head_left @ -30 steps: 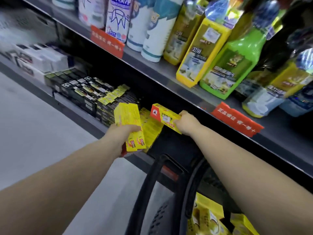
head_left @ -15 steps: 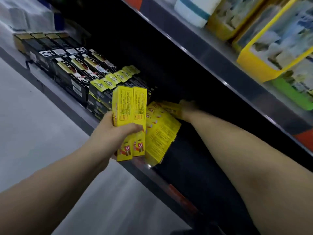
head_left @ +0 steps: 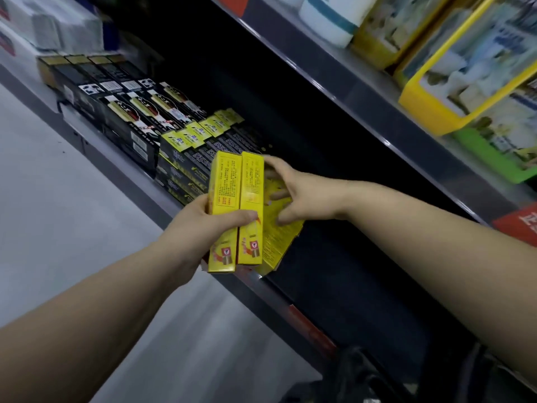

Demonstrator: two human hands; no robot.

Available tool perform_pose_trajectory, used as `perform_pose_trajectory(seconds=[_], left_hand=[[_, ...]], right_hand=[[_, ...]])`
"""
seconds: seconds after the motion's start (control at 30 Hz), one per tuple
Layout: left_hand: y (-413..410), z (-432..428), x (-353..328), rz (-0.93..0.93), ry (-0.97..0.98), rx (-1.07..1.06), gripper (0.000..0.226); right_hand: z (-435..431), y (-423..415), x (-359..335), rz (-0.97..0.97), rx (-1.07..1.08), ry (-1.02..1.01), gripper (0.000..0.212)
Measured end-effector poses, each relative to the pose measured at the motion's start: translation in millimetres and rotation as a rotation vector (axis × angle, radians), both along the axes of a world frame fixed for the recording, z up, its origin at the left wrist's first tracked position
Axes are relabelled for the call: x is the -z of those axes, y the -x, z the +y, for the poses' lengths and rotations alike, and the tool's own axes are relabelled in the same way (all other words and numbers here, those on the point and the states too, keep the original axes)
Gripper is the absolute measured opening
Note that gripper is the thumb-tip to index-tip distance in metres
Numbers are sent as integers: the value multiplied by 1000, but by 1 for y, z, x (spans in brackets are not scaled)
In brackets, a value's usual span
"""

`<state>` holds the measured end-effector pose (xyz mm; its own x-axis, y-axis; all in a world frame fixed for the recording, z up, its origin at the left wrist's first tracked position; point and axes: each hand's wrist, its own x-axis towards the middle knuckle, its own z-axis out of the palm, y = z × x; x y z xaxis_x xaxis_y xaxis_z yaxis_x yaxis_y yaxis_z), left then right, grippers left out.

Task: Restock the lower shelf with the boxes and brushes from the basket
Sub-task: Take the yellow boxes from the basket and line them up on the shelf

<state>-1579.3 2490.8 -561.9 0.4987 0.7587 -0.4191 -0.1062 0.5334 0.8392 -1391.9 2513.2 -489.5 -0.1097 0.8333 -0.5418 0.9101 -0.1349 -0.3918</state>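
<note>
Dim lower shelf (head_left: 279, 298), its depth lost in shadow. Left grip (head_left: 200, 228) is clamped round two upright yellow boxes (head_left: 225, 184); right grip (head_left: 293, 193), fingers spread apart, rests on shelved yellow cartons (head_left: 283, 237) at the shelf's edge, near black boxes (head_left: 128, 112). Below, the dark basket (head_left: 357, 373) is blurred and cut off.

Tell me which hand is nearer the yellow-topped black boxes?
Left. The left hand, gripping two yellow boxes, is beside the black boxes; the right hand lies beyond those yellow boxes, farther off.
</note>
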Motion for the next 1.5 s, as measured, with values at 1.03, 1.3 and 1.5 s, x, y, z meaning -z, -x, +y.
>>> perform_pose_trajectory(seconds=[1.03,1.3,1.5], left_hand=[[18,2,-4,33,241,-406,20],[14,-3,-4,20,244,-348,22],[17,-2,-7,109,139,-211,34]], right_hand=[[-55,19,42,-624,-86,80,65],[-53,23,44,-608,-54,60,67],[-47,33,11,-451,-145,-303,106]])
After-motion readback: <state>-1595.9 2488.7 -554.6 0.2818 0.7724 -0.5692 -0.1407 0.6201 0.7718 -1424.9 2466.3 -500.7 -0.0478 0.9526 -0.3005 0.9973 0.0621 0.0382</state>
